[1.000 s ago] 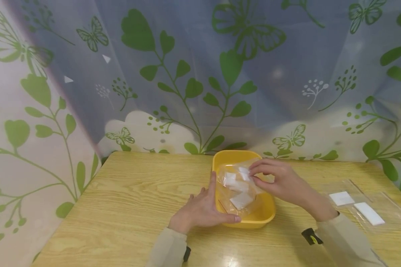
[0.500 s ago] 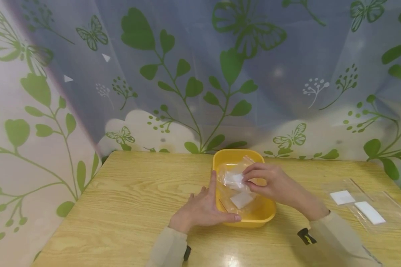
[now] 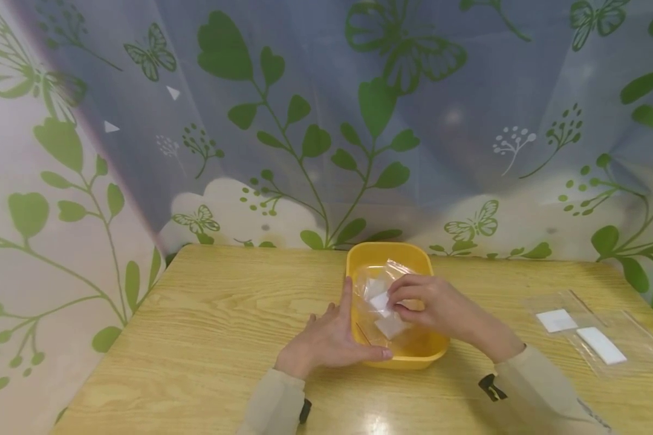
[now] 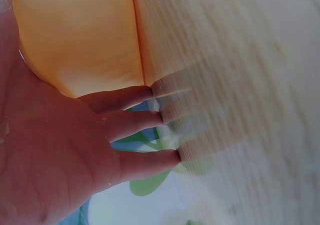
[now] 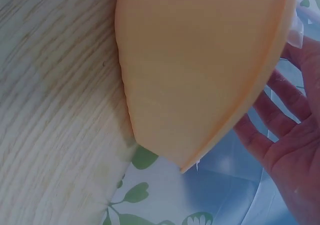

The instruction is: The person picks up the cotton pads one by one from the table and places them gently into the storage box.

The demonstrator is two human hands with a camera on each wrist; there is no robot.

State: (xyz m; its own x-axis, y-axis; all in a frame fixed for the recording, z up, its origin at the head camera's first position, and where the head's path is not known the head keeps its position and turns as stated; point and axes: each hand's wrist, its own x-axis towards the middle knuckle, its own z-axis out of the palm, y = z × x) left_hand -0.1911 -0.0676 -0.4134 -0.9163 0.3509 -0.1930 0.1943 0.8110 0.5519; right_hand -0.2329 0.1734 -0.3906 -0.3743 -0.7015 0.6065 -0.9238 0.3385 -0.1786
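A yellow plastic tub (image 3: 404, 362) stands near the table's back edge, with clear zip bags holding white pieces inside. My left hand (image 3: 332, 342) steadies it from the left, index finger along the side and thumb over the front rim. The other left fingers, straight in the left wrist view, touch the tabletop with their tips. Reaching in over the right rim, my right hand (image 3: 441, 305) pinches a small clear zip bag (image 3: 380, 300) with a white piece in it, its fingertips partly covering the bag. In the right wrist view the tub wall (image 5: 195, 60) hides most of the contents.
Two more clear zip bags lie flat on the right of the wooden table (image 3: 239, 314), each with a white piece (image 3: 556, 321) or white block (image 3: 601, 346) inside. A curtain (image 3: 315, 121) printed with leaves and butterflies hangs right behind the tub.
My right hand has moved left and slightly down inside the tub, bringing the pinched bag over the other bags. The left hand and tub have stayed put.
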